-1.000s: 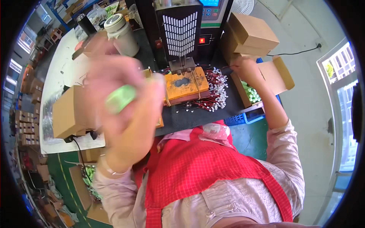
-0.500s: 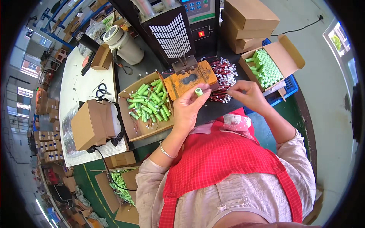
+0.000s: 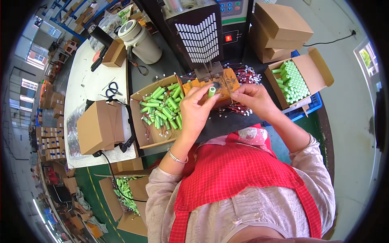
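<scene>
My left hand (image 3: 194,109) pinches a green cylindrical battery cell (image 3: 212,91) between thumb and fingers, its pale ring end tilted up. My right hand (image 3: 255,100) is closed in a pinch at the right side of the orange block; what sits between its fingertips is too small to make out. Both hands are over the front of the stained orange block (image 3: 230,79), beneath the head of a black spot-welding machine (image 3: 201,38). A pile of red and black wire leads with white connectors (image 3: 248,75) lies behind and below my right hand.
Left of my hands, an open carton (image 3: 148,139) holds wired green cells. At the right, another open box (image 3: 318,73) of upright cells rests on a blue crate (image 3: 310,106). Stacked cartons (image 3: 283,24), a beige flask (image 3: 144,46) and scissors (image 3: 112,90) stand or lie around.
My right hand has moved left and up, from over the wire leads to the orange block, closer to my left hand. The left hand still holds the cell, now over the block.
</scene>
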Demonstrator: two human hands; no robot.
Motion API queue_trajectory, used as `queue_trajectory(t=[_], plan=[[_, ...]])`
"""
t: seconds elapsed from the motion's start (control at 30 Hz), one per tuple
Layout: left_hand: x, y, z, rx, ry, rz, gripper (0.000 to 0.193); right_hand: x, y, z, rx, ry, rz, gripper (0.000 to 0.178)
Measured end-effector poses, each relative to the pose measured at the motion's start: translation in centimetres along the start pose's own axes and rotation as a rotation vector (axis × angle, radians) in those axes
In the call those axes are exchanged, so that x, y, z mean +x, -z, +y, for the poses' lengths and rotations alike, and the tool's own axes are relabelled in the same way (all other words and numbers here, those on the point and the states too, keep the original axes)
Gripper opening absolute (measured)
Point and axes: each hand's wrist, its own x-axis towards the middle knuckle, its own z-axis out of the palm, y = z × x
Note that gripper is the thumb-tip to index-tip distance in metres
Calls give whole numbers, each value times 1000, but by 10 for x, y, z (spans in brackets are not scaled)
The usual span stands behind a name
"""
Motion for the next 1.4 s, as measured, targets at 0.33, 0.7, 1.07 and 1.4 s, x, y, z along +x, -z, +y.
queue_trajectory(t=[0.33,0.7,1.07,1.4], plan=[[21,-4,-21,186,-144,60,17,41,1,-6,177,-253,-184,11],[22,-5,-13,211,-194,41,14,55,7,-7,279,-332,-300,11],[5,10,-4,-307,292,-137,21,5,16,-18,-380,173,-168,16],[3,10,-7,-677,267,-83,33,18,-4,24,-610,946,274,17]])
